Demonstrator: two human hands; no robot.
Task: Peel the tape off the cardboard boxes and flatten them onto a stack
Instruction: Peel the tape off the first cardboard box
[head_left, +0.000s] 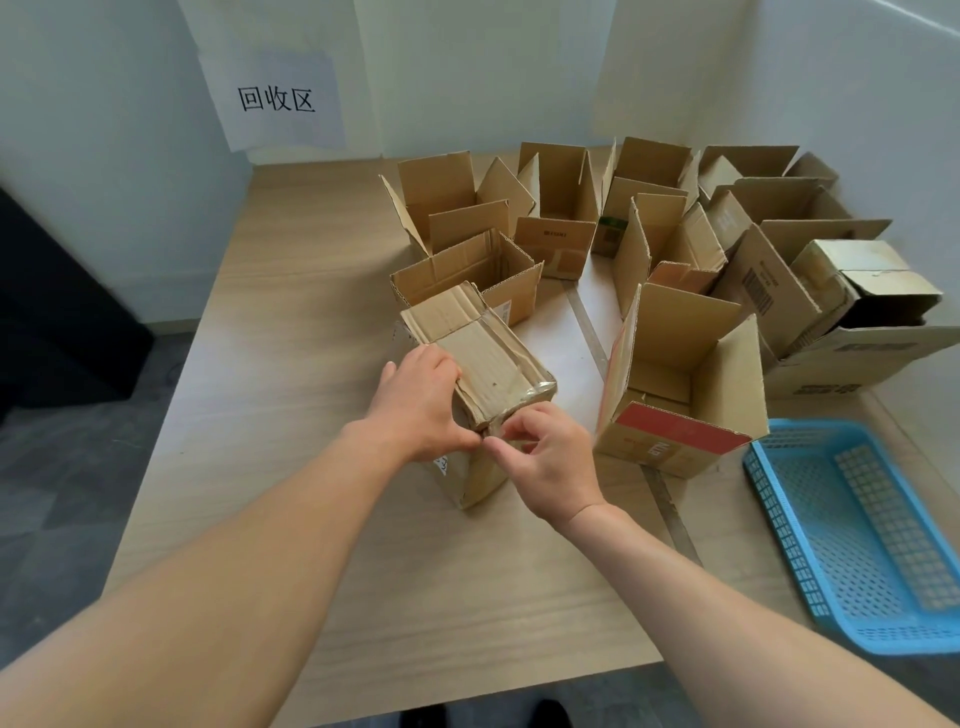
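A small closed cardboard box (488, 358) stands on the wooden table (291, 312), its top flaps sealed with clear tape (524, 387) that shines along the near right edge. My left hand (421, 405) grips the box's near left corner, fingers curled over the top edge. Just right of it, my right hand (550, 457) pinches at the tape end on the box's near face, thumb and forefinger together. Several open, upright boxes (685, 374) stand behind and to the right.
A blue plastic basket (862, 535) lies at the table's right front edge. A paper sign (275, 98) hangs on the back wall. The table's left half and near strip are bare wood. A dark object stands on the floor at far left.
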